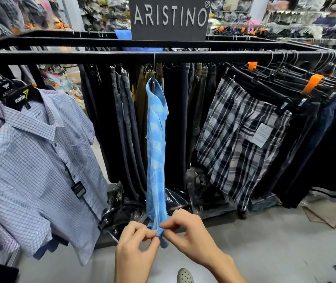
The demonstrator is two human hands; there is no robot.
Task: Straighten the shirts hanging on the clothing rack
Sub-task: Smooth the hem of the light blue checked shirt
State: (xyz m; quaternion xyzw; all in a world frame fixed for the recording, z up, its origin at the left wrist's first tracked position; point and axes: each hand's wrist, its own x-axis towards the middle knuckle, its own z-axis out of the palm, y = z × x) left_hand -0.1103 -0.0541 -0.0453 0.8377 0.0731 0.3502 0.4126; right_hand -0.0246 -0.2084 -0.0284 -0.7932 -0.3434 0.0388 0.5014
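Blue plaid shirt [156,139], hem bunched between hands.

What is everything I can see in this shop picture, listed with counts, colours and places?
Light blue plaid shirt: one, hanging edge-on from a wire hanger at the middle of the rail.
Black metal clothing rail: one, running across the top.
Pale blue checked short-sleeved shirts: several, exact count unclear, hanging at left.
Dark trousers and jeans: many, black, grey and olive, behind the blue shirt.
Black-and-white plaid shorts: one pair in front, white tag, at right.
Dark grey ARISTINO sign: one, above the rail.
Orange size clips: at least two, on right hangers.
Left hand: pinches the blue shirt's hem.
Right hand: pinches the same hem.
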